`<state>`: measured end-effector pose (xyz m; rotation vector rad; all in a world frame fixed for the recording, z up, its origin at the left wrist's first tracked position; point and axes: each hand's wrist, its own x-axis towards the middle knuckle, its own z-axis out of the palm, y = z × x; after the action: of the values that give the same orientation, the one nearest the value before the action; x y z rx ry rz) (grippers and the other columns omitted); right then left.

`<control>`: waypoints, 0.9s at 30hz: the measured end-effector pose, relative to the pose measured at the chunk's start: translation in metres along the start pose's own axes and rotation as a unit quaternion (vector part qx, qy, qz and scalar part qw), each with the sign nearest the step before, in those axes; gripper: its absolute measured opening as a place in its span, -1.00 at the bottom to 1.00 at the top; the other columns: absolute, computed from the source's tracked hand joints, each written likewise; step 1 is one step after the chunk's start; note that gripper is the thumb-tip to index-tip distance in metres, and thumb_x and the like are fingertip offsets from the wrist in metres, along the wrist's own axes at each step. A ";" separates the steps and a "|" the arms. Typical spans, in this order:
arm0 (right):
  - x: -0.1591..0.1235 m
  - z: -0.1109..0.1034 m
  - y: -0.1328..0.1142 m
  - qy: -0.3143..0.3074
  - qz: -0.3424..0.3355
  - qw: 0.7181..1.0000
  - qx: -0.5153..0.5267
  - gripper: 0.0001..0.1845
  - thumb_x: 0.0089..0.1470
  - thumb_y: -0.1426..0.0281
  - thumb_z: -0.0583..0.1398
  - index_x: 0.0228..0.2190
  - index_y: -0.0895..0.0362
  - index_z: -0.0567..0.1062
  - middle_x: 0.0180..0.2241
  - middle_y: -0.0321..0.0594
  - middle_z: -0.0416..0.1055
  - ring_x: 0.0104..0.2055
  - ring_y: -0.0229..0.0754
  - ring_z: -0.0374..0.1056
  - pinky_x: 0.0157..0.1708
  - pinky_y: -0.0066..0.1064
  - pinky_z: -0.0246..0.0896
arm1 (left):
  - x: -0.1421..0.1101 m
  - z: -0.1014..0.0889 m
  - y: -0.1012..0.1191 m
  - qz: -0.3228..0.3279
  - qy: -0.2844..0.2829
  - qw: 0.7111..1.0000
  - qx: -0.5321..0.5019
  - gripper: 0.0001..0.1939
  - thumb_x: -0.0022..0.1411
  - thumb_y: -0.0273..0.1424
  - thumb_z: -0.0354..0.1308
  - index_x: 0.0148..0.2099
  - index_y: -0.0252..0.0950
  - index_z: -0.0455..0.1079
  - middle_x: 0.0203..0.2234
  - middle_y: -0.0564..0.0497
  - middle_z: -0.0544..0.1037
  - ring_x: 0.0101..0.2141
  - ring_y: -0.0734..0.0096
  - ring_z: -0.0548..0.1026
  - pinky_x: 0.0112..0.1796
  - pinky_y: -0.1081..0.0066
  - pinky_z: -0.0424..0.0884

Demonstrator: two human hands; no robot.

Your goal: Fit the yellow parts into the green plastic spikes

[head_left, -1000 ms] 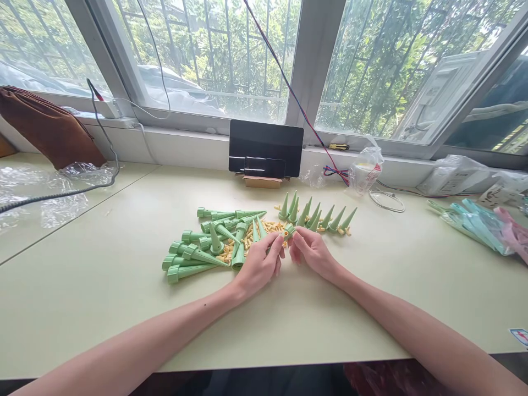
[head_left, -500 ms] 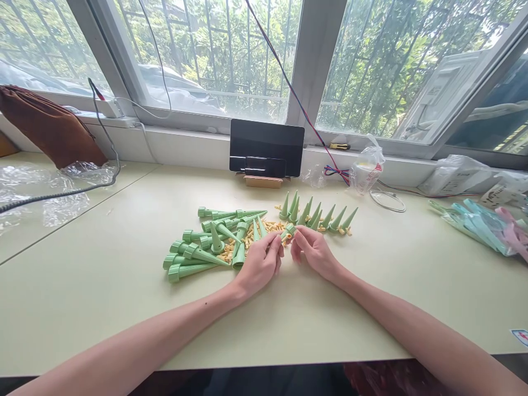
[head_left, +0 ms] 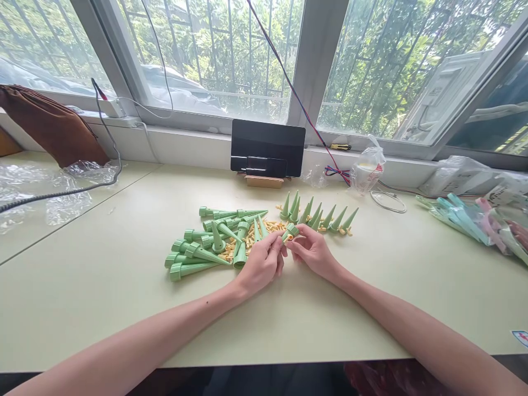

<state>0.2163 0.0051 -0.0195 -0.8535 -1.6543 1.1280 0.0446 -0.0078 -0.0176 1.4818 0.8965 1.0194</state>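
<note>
Pale tabletop (head_left: 289,324) bears a clear bag (head_left: 374,147) holding a cup (head_left: 364,175); left hand (head_left: 264,257) and right hand (head_left: 317,251) pinch one green piece (head_left: 291,230).

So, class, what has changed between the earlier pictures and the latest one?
The coloured bags at the far right have shifted left. Between the left hand and right hand, the green piece has turned slightly, its yellow tube showing more. Neither hand has let go. The tablet and the standing cones stayed put.
</note>
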 end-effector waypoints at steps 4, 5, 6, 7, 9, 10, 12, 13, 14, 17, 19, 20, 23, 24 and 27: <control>-0.001 0.000 -0.001 0.007 0.001 1.000 -0.011 -0.68 0.12 0.12 0.28 -0.28 0.08 0.39 -0.52 -0.36 0.39 -0.56 -0.30 0.26 -0.53 -0.42 0.24 | -0.001 0.001 0.000 -0.003 0.003 1.000 0.003 -0.60 0.40 -0.14 -0.05 0.11 -0.26 0.33 -0.53 0.13 0.36 -0.74 0.63 0.27 -0.74 0.57 0.21; -0.001 0.000 -0.001 0.011 0.002 1.000 -0.015 -0.68 0.11 0.11 0.28 -0.28 0.08 0.39 -0.53 -0.37 0.38 -0.56 -0.29 0.26 -0.53 -0.42 0.25 | -0.001 0.001 0.000 -0.003 0.002 1.000 0.004 -0.59 0.40 -0.14 -0.05 0.12 -0.25 0.33 -0.52 0.13 0.36 -0.74 0.63 0.27 -0.74 0.57 0.22; -0.001 0.000 0.000 0.016 0.004 1.000 -0.018 -0.67 0.11 0.10 0.29 -0.29 0.08 0.39 -0.54 -0.38 0.37 -0.57 -0.28 0.26 -0.54 -0.41 0.25 | -0.001 0.001 0.000 -0.001 0.001 1.000 0.005 -0.59 0.40 -0.14 -0.05 0.13 -0.25 0.33 -0.51 0.13 0.36 -0.73 0.63 0.27 -0.73 0.56 0.22; -0.001 0.000 0.000 0.020 0.005 1.000 -0.021 -0.66 0.10 0.09 0.29 -0.30 0.08 0.39 -0.55 -0.38 0.36 -0.57 -0.28 0.27 -0.54 -0.41 0.25 | -0.002 0.001 0.000 0.000 -0.001 1.000 0.005 -0.59 0.39 -0.14 -0.04 0.13 -0.25 0.34 -0.51 0.12 0.36 -0.73 0.63 0.27 -0.73 0.56 0.22; -0.001 0.001 -0.001 0.027 0.004 0.999 -0.025 -0.66 0.09 0.09 0.29 -0.31 0.08 0.39 -0.55 -0.39 0.35 -0.57 -0.27 0.28 -0.54 -0.41 0.26 | -0.002 0.002 0.000 0.003 -0.006 1.000 0.003 -0.58 0.39 -0.14 -0.04 0.14 -0.25 0.34 -0.49 0.11 0.36 -0.72 0.63 0.28 -0.73 0.56 0.23; -0.001 0.001 -0.001 0.030 0.002 0.999 -0.026 -0.66 0.09 0.09 0.30 -0.31 0.08 0.40 -0.55 -0.39 0.35 -0.56 -0.27 0.29 -0.54 -0.41 0.26 | -0.002 0.002 -0.001 0.005 -0.010 1.000 0.002 -0.58 0.39 -0.14 -0.04 0.14 -0.24 0.33 -0.48 0.11 0.37 -0.72 0.63 0.28 -0.73 0.56 0.23; -0.001 0.001 -0.001 0.035 -0.004 0.999 -0.027 -0.66 0.08 0.09 0.30 -0.32 0.08 0.40 -0.54 -0.38 0.36 -0.56 -0.28 0.29 -0.54 -0.41 0.27 | -0.003 0.002 -0.002 0.009 -0.018 1.000 -0.001 -0.59 0.39 -0.14 -0.04 0.13 -0.23 0.34 -0.46 0.10 0.36 -0.71 0.63 0.29 -0.73 0.56 0.23; -0.001 0.001 -0.001 0.036 -0.006 0.999 -0.027 -0.67 0.08 0.10 0.30 -0.32 0.09 0.41 -0.52 -0.37 0.37 -0.56 -0.28 0.29 -0.54 -0.42 0.27 | -0.003 0.003 -0.002 0.011 -0.021 1.000 -0.003 -0.60 0.39 -0.15 -0.04 0.13 -0.23 0.33 -0.46 0.10 0.35 -0.70 0.63 0.29 -0.73 0.57 0.23; -0.001 0.001 -0.002 0.036 -0.009 0.999 -0.028 -0.67 0.09 0.11 0.31 -0.32 0.09 0.41 -0.51 -0.37 0.38 -0.56 -0.29 0.29 -0.53 -0.42 0.28 | -0.003 0.003 -0.002 0.012 -0.023 1.000 -0.005 -0.60 0.39 -0.15 -0.04 0.13 -0.23 0.33 -0.45 0.10 0.35 -0.69 0.63 0.30 -0.73 0.57 0.23; -0.001 0.001 -0.002 0.039 -0.013 0.999 -0.030 -0.67 0.09 0.11 0.30 -0.33 0.09 0.41 -0.50 -0.35 0.39 -0.55 -0.28 0.30 -0.53 -0.41 0.30 | -0.004 0.004 0.000 0.009 -0.022 1.000 -0.013 -0.61 0.39 -0.16 -0.03 0.13 -0.23 0.33 -0.45 0.10 0.33 -0.68 0.62 0.30 -0.72 0.58 0.22; -0.001 0.002 -0.001 0.042 -0.016 0.998 -0.033 -0.67 0.09 0.09 0.30 -0.34 0.08 0.41 -0.49 -0.35 0.39 -0.54 -0.28 0.30 -0.53 -0.41 0.31 | -0.004 0.005 0.000 0.007 -0.020 1.000 -0.016 -0.62 0.39 -0.17 -0.03 0.13 -0.22 0.33 -0.44 0.10 0.32 -0.67 0.62 0.30 -0.72 0.58 0.21; -0.001 0.002 -0.001 0.044 -0.017 0.998 -0.034 -0.66 0.09 0.09 0.30 -0.34 0.08 0.41 -0.49 -0.34 0.40 -0.54 -0.28 0.30 -0.53 -0.41 0.31 | -0.004 0.005 0.001 0.007 -0.019 1.000 -0.016 -0.62 0.39 -0.17 -0.03 0.13 -0.22 0.33 -0.44 0.10 0.32 -0.67 0.63 0.30 -0.72 0.58 0.21; -0.001 0.002 -0.001 0.047 -0.021 0.998 -0.036 -0.66 0.08 0.08 0.30 -0.34 0.08 0.41 -0.47 -0.33 0.41 -0.54 -0.28 0.29 -0.53 -0.41 0.30 | -0.004 0.005 0.000 0.009 -0.014 1.000 -0.011 -0.61 0.38 -0.17 -0.03 0.14 -0.23 0.33 -0.44 0.10 0.32 -0.67 0.63 0.30 -0.72 0.58 0.21; -0.001 0.003 -0.001 0.049 -0.020 0.998 -0.037 -0.66 0.08 0.08 0.30 -0.34 0.08 0.41 -0.48 -0.33 0.41 -0.55 -0.28 0.29 -0.54 -0.41 0.30 | -0.004 0.005 0.000 0.010 -0.013 1.000 -0.009 -0.61 0.38 -0.17 -0.03 0.14 -0.23 0.32 -0.45 0.11 0.32 -0.67 0.62 0.30 -0.71 0.58 0.22; -0.001 0.003 -0.001 0.054 -0.019 0.998 -0.041 -0.67 0.08 0.09 0.30 -0.35 0.08 0.41 -0.50 -0.34 0.40 -0.56 -0.28 0.28 -0.55 -0.40 0.29 | -0.004 0.005 0.000 0.015 -0.010 1.000 0.000 -0.61 0.39 -0.17 -0.03 0.14 -0.23 0.33 -0.47 0.12 0.32 -0.66 0.62 0.30 -0.70 0.57 0.22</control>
<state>0.2134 0.0031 -0.0188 -0.9157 -1.6296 0.9781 0.0481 -0.0135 -0.0188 1.5074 0.8621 1.0247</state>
